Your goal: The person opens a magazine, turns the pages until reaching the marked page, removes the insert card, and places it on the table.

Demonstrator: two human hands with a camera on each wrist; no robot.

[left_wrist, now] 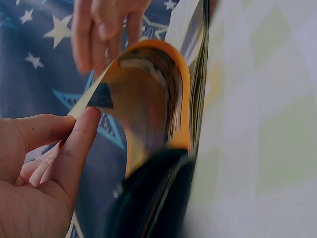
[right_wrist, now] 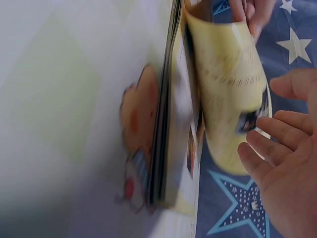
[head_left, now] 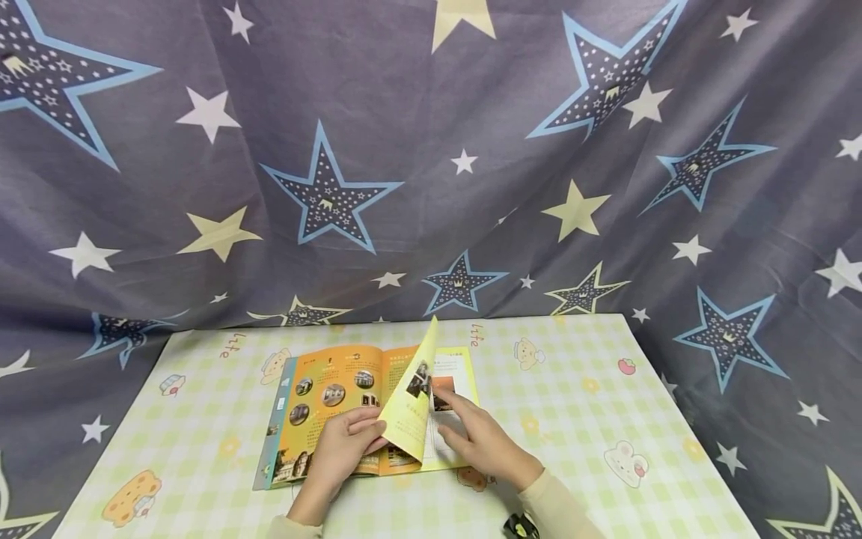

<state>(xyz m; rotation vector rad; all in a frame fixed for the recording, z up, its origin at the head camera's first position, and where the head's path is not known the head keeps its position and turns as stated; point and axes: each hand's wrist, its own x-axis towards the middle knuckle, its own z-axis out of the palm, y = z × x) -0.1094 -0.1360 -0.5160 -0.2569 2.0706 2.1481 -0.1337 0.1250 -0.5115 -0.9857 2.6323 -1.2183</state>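
Note:
An open magazine point(head_left: 316, 442) with orange pages lies on the table. One leaf, its yellow page point(head_left: 407, 419) showing, is lifted and curls toward the left. My left hand point(head_left: 346, 442) pinches the edge of this leaf between thumb and fingers; the left wrist view shows the leaf's curved orange side point(left_wrist: 184, 99). To the right of the raised leaf is my right hand point(head_left: 481, 438), its fingers extended and holding nothing. In the right wrist view the fingertips point(right_wrist: 246, 151) are beside the yellow page, and whether they touch it is hard to tell.
A pale green checked cloth point(head_left: 592, 419) with cartoon prints covers the table. Behind it hangs a dark curtain point(head_left: 417, 97) with star patterns. A small black object point(head_left: 521, 525) is by the right sleeve at the near edge.

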